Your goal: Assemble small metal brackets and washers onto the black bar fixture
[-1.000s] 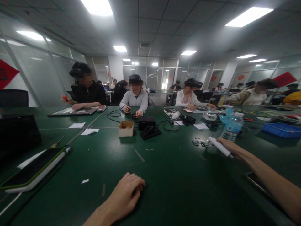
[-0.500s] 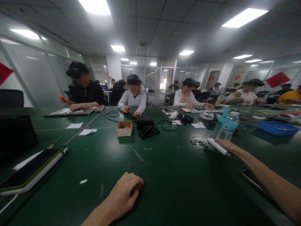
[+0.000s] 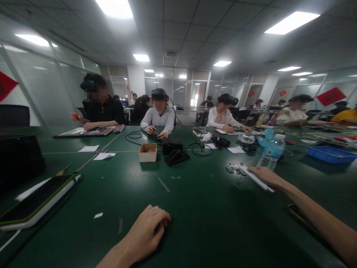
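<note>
My left hand lies palm down on the green table, its fingers loosely bent and holding nothing; a ring is on one finger. Over at the right, my right hand grips a thin white flat object, tilted just above the tabletop. I cannot make out whether it is folded paper or a thin panel. Beside its far end lie several small metallic parts. A clear water bottle with a blue label stands right behind my right hand.
A small open cardboard box and a black box stand mid-table. A blue tray is at the right, a phone under my right forearm, a green-edged device at the left. Several people sit opposite.
My right hand has shifted slightly left, and the white object has turned, with its far end now nearer the metallic parts. My left hand has stayed in place.
</note>
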{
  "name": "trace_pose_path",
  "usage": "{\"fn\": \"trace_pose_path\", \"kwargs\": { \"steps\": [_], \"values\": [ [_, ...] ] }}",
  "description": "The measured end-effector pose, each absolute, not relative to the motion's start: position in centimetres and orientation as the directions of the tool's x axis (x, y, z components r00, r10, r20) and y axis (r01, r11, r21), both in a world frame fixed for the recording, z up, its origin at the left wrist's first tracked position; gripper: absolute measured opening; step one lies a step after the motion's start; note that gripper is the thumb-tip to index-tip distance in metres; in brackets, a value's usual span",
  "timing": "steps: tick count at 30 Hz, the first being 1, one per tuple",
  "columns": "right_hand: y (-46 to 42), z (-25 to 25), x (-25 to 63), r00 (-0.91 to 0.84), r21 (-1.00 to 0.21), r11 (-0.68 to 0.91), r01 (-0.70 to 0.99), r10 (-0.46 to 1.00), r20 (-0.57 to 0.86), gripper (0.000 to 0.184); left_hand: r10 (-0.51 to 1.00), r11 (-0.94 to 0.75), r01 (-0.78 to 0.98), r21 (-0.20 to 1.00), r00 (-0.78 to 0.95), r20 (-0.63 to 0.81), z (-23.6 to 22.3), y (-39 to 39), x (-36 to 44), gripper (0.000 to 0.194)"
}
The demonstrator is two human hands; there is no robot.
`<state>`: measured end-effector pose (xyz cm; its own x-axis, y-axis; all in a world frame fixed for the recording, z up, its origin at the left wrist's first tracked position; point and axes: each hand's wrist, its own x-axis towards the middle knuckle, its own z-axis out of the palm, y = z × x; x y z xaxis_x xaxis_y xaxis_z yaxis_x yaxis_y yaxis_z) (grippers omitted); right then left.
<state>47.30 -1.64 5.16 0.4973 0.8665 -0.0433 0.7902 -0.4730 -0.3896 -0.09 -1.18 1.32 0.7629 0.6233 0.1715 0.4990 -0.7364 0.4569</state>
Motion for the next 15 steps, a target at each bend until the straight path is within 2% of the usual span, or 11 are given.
{"fn": "trace_pose_path", "kwargs": {
  "steps": [2, 5, 8, 10, 12, 15],
  "values": [
    [-2.1, 5.2, 44.3, 0.421, -0.392, -0.416, 0.821, 0.904, -0.077, 0.037, 0.621, -0.739, 0.494, 0.459, 0.764, 0.178, 1.3, -1.2, 0.0, 0.028],
    [-3.0, 5.3, 38.3, 0.268, -0.311, -0.275, 0.91, 0.961, -0.067, 0.033, 0.633, -0.733, 0.51, 0.451, 0.754, 0.176, 1.4, -1.2, 0.0, 0.027],
    [-4.0, 5.4, 31.8, 0.12, -0.408, -0.184, 0.894, 0.977, -0.177, 0.028, 0.641, -0.732, 0.517, 0.443, 0.743, 0.192, 1.6, -1.2, 0.1, 0.025],
    [-4.6, 5.4, 27.8, 0.027, -0.45, -0.112, 0.886, 0.981, -0.191, 0.027, 0.646, -0.735, 0.52, 0.436, 0.733, 0.214, 1.6, -1.3, 0.2, 0.021],
    [-5.0, 5.2, 24.5, -0.057, -0.489, -0.037, 0.871, 0.983, -0.176, 0.031, 0.656, -0.731, 0.53, 0.431, 0.72, 0.227, 1.5, -1.3, 0.3, 0.018],
    [-5.3, 4.6, 21.0, -0.148, -0.57, 0.05, 0.82, 0.981, -0.126, 0.052, 0.672, -0.718, 0.546, 0.433, 0.706, 0.224, 1.3, -1.2, 0.3, 0.015]
  ]
}}
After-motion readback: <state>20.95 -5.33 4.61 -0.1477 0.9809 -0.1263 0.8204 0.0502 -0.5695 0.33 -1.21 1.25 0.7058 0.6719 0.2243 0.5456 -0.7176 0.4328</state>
